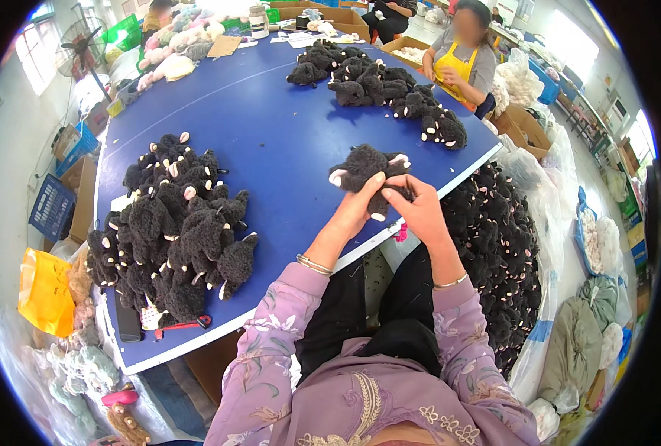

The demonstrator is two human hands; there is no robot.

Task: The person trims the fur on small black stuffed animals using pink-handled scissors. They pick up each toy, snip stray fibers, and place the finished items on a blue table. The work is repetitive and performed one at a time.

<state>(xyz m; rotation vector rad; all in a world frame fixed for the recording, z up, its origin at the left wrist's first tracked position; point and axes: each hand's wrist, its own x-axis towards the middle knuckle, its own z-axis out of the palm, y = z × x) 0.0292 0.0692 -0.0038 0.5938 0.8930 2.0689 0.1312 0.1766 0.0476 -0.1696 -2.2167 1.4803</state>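
Note:
Over the table's near right edge I hold a black plush toy (367,165) with pale pink ears and a pale foot tip. My left hand (358,206) grips its lower left side, thumb pressed up against the plush. My right hand (418,207) pinches the toy's lower right part between thumb and fingers. The toy's underside is partly hidden behind my fingers. To the left, a heap of similar black plush toys (174,223) lies on the blue table (286,163). A second row of black toys (375,85) stretches along the far right side.
A large clear bag of black plush toys (494,260) stands right of my legs. Red-handled scissors (185,325) and a dark box (127,316) lie at the near left corner. Pastel plush pieces (178,44) and a jar (259,22) sit far off. A person in a yellow apron (457,70) works opposite.

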